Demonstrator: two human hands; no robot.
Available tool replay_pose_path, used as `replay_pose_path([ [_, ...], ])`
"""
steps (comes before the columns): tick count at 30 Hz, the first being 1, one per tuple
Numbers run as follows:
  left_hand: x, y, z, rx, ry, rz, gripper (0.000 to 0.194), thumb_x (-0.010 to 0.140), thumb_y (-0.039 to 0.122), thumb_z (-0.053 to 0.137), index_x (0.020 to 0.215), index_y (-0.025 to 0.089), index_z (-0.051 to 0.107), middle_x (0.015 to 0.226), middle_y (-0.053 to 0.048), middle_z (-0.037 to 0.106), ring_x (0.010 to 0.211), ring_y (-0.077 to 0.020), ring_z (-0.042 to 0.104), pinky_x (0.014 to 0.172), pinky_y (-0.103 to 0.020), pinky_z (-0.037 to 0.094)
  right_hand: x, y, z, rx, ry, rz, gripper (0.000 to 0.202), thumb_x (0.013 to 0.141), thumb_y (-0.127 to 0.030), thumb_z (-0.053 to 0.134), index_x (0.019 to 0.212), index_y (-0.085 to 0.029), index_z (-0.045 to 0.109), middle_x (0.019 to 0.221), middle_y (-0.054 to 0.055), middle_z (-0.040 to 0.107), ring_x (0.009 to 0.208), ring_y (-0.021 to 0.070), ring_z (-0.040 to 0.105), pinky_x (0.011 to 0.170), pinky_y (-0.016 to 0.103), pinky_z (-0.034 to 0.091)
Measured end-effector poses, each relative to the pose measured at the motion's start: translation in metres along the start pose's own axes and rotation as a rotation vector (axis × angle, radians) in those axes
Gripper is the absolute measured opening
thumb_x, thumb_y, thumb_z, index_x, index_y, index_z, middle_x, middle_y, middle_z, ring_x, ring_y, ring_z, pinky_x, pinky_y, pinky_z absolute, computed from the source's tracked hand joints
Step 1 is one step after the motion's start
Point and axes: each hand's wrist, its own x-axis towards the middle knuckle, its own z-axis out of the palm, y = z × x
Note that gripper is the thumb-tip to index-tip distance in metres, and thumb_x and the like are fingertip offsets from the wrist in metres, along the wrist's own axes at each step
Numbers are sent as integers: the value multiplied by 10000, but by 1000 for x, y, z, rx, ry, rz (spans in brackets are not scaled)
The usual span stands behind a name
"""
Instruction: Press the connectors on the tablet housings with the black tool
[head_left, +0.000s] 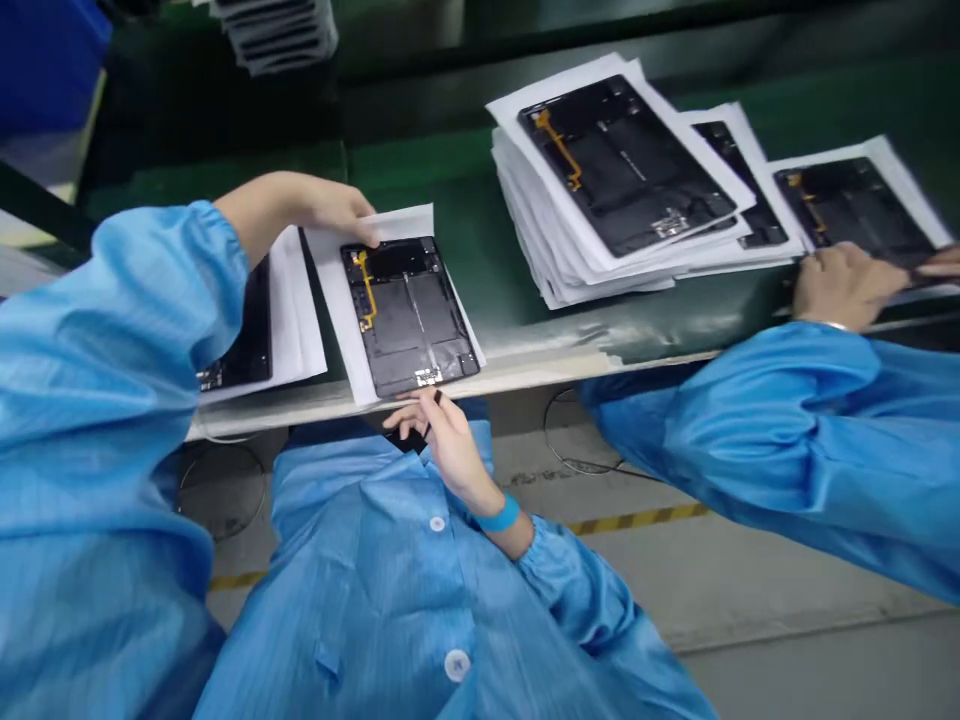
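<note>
A black tablet panel [405, 325] with an orange flex strip lies on a white paper sheet [341, 330] near the table's front edge. My left hand [337, 212] reaches over from the left and grips the panel's top edge, thumb on the face; its other fingers are partly hidden. Just below the panel's bottom edge is my right hand [450, 435], with a blue wristband, fingers curled, a small dark thing showing between thumb and fingers. Left of the panel, another black panel [251, 335] rests on stacked papers, partly covered by my left sleeve.
A tall stack of panels with paper sheets [626, 165] stands on the green table [457, 170], with more beside it. At the right, another person's hands [847, 285] touch a panel [862, 205]. Another stack [277, 35] sits at the back left.
</note>
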Motion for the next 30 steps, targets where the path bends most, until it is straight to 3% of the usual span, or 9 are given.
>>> replay_pose_path([
  [2,13,-6,2,210,-18,106,260,1017,142,882,1250,41,827,1131,-57,828,1263,-271,765,1271,-534,527,3,-3,-1,-24,-116,70,647,961,-887,668,1050,-252,752,929,72,840,791,217,758,747,362,606],
  [4,18,-10,6,407,26,248,413,1084,312,829,1454,151,744,1484,-113,733,1417,-325,693,1280,-603,547,0,-15,-14,-127,-215,74,593,1021,-823,655,1056,-248,796,980,80,848,857,225,783,785,367,612],
  [6,18,-13,11,550,106,370,542,1106,409,793,1588,207,647,1664,-143,600,1521,-365,613,1286,-652,536,-4,-30,-35,-332,-201,-69,503,1127,-693,578,1021,-257,806,1006,75,853,917,227,788,856,382,610],
  [10,15,-15,23,745,75,427,436,1122,421,775,1478,179,710,1526,-133,694,1422,-325,682,1235,-607,581,2,-48,-81,-884,85,-608,368,1196,-415,504,939,-262,719,1181,88,874,1145,261,802,1046,453,540],
  [12,17,-15,27,815,22,401,394,1126,429,770,1418,166,734,1462,-125,726,1356,-304,717,1191,-571,615,12,-48,-96,-1050,105,-714,312,1189,-341,491,963,-265,692,1233,92,881,1214,279,810,1087,483,506],
  [22,26,-16,24,913,-25,386,373,1142,385,746,1446,170,734,1526,-127,703,1477,-334,656,1291,-642,527,25,-47,-104,-1148,30,-727,276,1186,-291,489,1078,-261,741,1087,66,883,1209,285,838,1088,484,499],
  [25,27,-18,18,887,-12,375,303,1144,285,732,1419,158,751,1496,-125,727,1495,-337,649,1327,-658,479,25,-52,-105,-1164,4,-682,282,1190,-325,496,1095,-262,754,1089,72,871,1221,296,825,1092,498,502],
  [28,14,-11,13,811,4,370,237,1148,103,662,1357,84,771,1351,-136,782,1545,-414,609,1347,-667,403,29,-62,-107,-1132,-40,-645,338,1211,-371,463,1070,-271,754,1081,64,860,1191,287,812,1085,494,508],
  [30,-13,1,15,757,49,381,276,1139,74,665,1402,35,736,1336,-156,768,1591,-505,534,1345,-706,345,35,-69,-110,-1066,-30,-630,409,1224,-423,439,960,-275,714,1018,51,834,1088,266,795,1028,470,517],
])
